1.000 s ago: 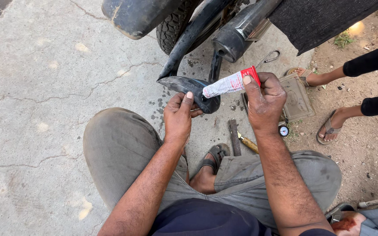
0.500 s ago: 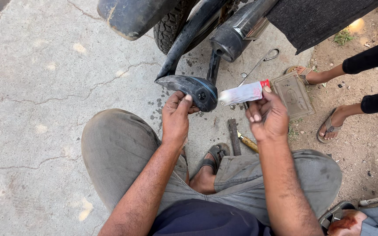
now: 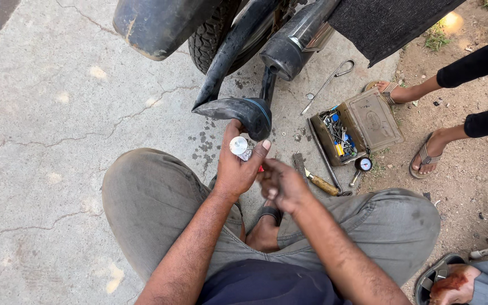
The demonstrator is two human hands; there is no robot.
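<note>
The person sits cross-legged on the cracked concrete floor (image 3: 57, 130), facing the rear of a motorcycle, with a loop of black inner tube (image 3: 244, 110) pulled out below the tyre (image 3: 213, 36) and the exhaust pipe (image 3: 292, 42). Left of the tube's lower end, the left hand (image 3: 235, 169) now holds a small white adhesive tube (image 3: 238, 147), fingers closed round its body, nozzle end upward; the tube's red end shows just below the fingers. One second ago the right hand held this tube up against the inner tube; it has since been transferred to the left hand and lowered. The right hand (image 3: 280, 183), just right of the left, is loosely curled with fingertips pinched together; whether it holds a cap cannot be determined. This indicates the adhesive tube is being opened or closed, in judgement, rather than applied. Right of the inner tube lie a file (image 3: 299, 165), a wooden-handled tool (image 3: 323, 183), an open metal toolbox (image 3: 357, 124), and a pressure gauge (image 3: 362, 164). Farther right stand another person's sandalled feet (image 3: 425, 158).
</note>
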